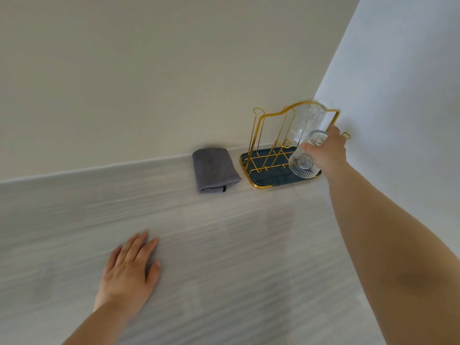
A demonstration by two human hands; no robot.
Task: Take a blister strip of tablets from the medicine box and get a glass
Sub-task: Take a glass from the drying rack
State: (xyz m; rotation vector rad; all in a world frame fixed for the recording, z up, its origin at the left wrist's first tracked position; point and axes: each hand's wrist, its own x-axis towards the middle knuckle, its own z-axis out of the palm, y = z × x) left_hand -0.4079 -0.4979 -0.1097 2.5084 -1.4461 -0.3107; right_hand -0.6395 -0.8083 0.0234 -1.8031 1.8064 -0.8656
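A clear patterned glass is tilted with its embossed base toward me, held over the front right of the rack's tray. My right hand is shut on it, arm stretched far forward. A second clear glass hangs upside down on the gold wire rack just behind. My left hand lies flat and open on the grey counter, holding nothing. No medicine box or blister strip is in view.
The gold rack stands on a dark blue tray in the counter's back right corner, against two pale walls. A folded grey cloth lies just left of the tray. The pale striped counter stretches toward me.
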